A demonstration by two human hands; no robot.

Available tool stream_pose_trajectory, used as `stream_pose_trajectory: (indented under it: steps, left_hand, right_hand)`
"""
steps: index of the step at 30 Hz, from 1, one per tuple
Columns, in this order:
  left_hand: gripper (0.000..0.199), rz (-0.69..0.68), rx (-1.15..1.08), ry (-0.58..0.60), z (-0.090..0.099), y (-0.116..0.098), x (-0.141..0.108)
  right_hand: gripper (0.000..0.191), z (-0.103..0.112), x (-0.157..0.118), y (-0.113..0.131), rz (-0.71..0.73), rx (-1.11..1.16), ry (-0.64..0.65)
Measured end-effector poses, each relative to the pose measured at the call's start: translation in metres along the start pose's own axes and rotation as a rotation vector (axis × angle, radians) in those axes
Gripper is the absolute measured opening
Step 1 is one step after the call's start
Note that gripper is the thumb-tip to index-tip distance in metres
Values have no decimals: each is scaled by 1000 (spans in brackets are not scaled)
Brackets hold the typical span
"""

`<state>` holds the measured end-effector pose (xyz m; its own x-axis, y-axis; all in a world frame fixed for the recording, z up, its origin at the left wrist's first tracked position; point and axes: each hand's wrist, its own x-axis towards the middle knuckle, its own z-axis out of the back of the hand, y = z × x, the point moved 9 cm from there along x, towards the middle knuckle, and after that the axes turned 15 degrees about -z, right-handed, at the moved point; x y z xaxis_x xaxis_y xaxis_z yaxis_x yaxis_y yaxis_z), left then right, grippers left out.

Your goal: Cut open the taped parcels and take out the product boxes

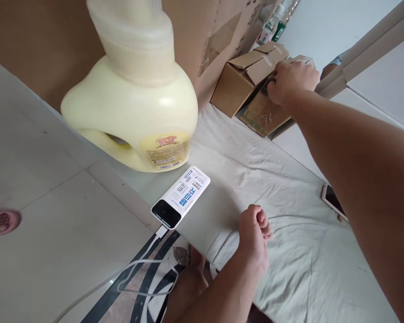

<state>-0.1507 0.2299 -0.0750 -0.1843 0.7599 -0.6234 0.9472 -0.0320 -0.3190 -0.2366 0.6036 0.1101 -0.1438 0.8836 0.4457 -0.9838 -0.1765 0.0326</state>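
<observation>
My left hand (255,229) is curled into a loose fist over the pale grey-green cloth (289,251), and nothing shows in it. Farther off, my right hand (292,80) reaches over an open cardboard box (264,112) by the wall. Its fingers are closed around a small dark curved thing (270,82), mostly hidden, so its kind is unclear. Left of my hands stands a large pale-yellow pump bottle (131,103) with a handle and label. A white power bank (182,197) with a black end lies in front of it, with a white cable plugged in.
A second cardboard box (242,80) stands beside the first, with bottles (276,27) behind. A big carton (202,40) backs the yellow bottle. The phone (333,199) lies partly behind my right forearm. The white cable (134,264) loops down past the edge. A pink slipper (2,223) is on the floor.
</observation>
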Motion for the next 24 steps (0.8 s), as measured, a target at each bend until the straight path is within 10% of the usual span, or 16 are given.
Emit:
stream_pose_trajectory:
  steps: [4, 7, 13, 19, 24]
  left_hand:
    - [24, -58, 0, 17, 3, -9, 3]
    - [26, -110, 29, 45, 3, -12, 3]
    - [16, -598, 126, -119, 24, -57, 0]
    - [19, -900, 82, -150, 23, -72, -12]
    - [17, -874, 177, -218, 13, -40, -17]
  right_hand:
    - [80, 41, -64, 8, 10, -193, 47]
    - [63, 82, -133, -7, 122, -229, -14]
    - [33, 169, -350, -100, 483, 193, -83]
    - [20, 152, -547, -263, -230, 300, 176]
    - [18, 152, -618, -302, -410, 497, 304]
